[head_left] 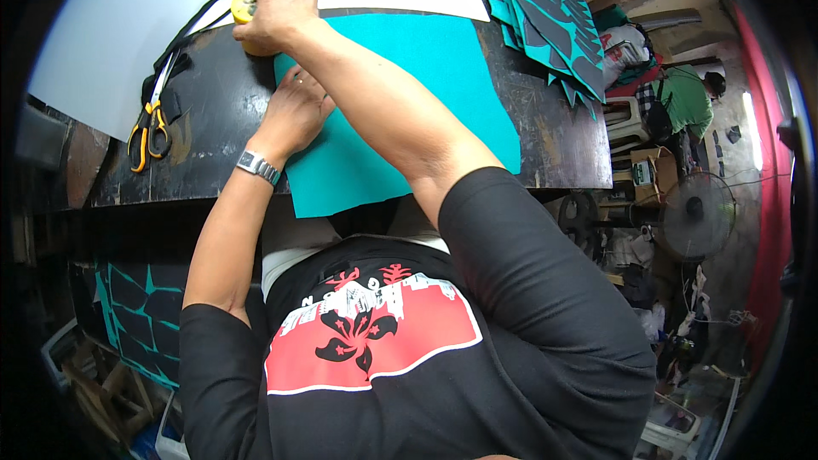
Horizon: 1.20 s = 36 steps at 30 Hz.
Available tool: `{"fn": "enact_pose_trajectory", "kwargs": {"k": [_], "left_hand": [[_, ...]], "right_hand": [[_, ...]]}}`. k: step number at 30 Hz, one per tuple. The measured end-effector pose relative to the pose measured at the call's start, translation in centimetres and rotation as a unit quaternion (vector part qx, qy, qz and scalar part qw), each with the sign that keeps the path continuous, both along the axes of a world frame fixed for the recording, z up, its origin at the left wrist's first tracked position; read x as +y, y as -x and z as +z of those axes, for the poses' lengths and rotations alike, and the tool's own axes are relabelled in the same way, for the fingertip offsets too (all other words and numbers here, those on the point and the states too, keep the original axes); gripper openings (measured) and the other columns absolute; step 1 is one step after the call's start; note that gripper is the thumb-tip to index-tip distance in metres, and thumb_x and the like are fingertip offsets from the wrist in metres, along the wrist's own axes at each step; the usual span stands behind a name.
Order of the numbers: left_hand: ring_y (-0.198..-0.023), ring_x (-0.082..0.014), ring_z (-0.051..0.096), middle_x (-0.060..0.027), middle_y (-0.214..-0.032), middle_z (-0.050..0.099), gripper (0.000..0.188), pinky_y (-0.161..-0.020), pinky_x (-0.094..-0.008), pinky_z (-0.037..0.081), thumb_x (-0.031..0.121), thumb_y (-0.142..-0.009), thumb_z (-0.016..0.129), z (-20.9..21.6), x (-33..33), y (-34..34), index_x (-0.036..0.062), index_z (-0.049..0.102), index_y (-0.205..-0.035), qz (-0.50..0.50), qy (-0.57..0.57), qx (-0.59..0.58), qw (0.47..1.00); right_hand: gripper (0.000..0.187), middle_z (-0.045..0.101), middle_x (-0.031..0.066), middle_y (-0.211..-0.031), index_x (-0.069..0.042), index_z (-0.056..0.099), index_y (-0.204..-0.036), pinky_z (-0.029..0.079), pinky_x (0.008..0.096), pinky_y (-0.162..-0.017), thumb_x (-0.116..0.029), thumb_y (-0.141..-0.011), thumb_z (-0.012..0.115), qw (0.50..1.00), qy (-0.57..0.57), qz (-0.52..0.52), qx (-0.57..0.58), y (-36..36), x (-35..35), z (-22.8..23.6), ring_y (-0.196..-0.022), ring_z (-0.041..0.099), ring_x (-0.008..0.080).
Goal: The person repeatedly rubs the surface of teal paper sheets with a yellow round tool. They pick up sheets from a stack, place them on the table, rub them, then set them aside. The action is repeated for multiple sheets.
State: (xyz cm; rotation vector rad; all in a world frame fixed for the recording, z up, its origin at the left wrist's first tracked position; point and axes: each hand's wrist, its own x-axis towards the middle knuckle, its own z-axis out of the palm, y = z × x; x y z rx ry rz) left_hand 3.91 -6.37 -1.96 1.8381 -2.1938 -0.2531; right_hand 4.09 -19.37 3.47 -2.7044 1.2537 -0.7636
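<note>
At the far left of the dark worktable [213, 145] lie my yellow-handled scissors [146, 132], blades pointing away from me, with black strips [183, 38] trailing past them onto a big white sheet [111, 25].

Just right of those, my left hand [296, 111] rests flat on the left edge of the teal sheet [409, 102], fingers close together and pressing down on it, holding nothing. A metal watch [258, 167] sits on that wrist.

My right hand [277, 8] reaches across my left arm to the far left corner of the teal sheet, where my fingers curl over a yellow roll of tape [245, 7] and grip it from above. The roll sits right at the seam where the teal sheet meets the white one.

The teal sheet itself spreads across the middle of the table, its near edge hanging over the table's front toward my chest.

Farther right, at the far corner, a stack of teal-and-black cut shapes [545, 17] fans out over the table's edge. Beyond it, well apart, a standing fan [699, 217] sits among floor clutter.
</note>
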Motion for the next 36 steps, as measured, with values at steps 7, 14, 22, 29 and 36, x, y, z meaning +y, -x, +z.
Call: {"fn": "enact_pose_trajectory", "kwargs": {"k": [7,14,22,29,36], "left_hand": [[-0.149,-0.0318,0.035,-0.0149,-0.159,0.041,0.053,-0.122,-0.0507,0.026,0.035,-0.104,0.052,0.0,0.9,0.0,0.0107,0.045,-0.151,-0.016,0.084,0.02,0.996],[-0.151,-0.0351,0.03,-0.0152,-0.16,0.038,0.089,-0.124,-0.0554,0.02,0.048,-0.078,0.08,2.4,10.4,6.1,0.0151,0.044,-0.152,-0.169,0.009,0.05,0.984],[-0.149,-0.0312,0.034,-0.0109,-0.159,0.04,0.068,-0.122,-0.0544,0.024,0.019,-0.084,0.071,-0.5,10.3,7.0,0.0182,0.048,-0.148,-0.151,0.09,0.039,0.984],[-0.142,-0.031,0.043,-0.0141,-0.146,0.052,0.053,-0.119,-0.0565,0.026,0.018,-0.088,0.068,0.0,10.5,7.0,0.0079,0.055,-0.138,-0.098,0.09,0.092,0.987],[-0.146,-0.0295,0.04,-0.005,-0.156,0.046,0.069,-0.12,-0.0557,0.026,0.011,-0.083,0.072,0.9,10.8,7.2,0.0187,0.05,-0.148,-0.092,0.084,0.059,0.99]], "right_hand": [[0.083,0.064,0.0232,-0.126,-0.01,0.057,-0.138,0.055,0.0491,-0.094,-0.057,-0.072,0.078,0.981,-0.058,-0.182,0.021,20.1,-5.6,2.2,-0.114,0.066,0.0382],[0.096,0.045,0.0262,-0.141,-0.021,0.042,-0.151,0.051,0.0582,-0.097,-0.065,-0.072,0.074,0.923,-0.062,-0.374,0.07,28.9,-8.9,2.8,-0.125,0.054,0.0495],[0.081,0.066,0.0171,-0.123,-0.007,0.059,-0.135,0.048,0.049,-0.097,-0.045,-0.069,0.087,0.999,0.026,-0.032,-0.01,10.6,6.1,1.0,-0.113,0.062,0.0333],[0.098,0.052,0.0302,-0.132,-0.011,0.049,-0.144,0.056,0.0499,-0.091,-0.048,-0.063,0.089,0.997,-0.055,0.063,-0.003,5.5,10.0,1.1,-0.115,0.055,0.0452],[0.093,0.055,0.0197,-0.129,-0.021,0.048,-0.147,0.053,0.0526,-0.092,-0.053,-0.068,0.082,0.96,-0.013,-0.266,0.089,29.0,4.0,2.5,-0.111,0.061,0.0395]]}}
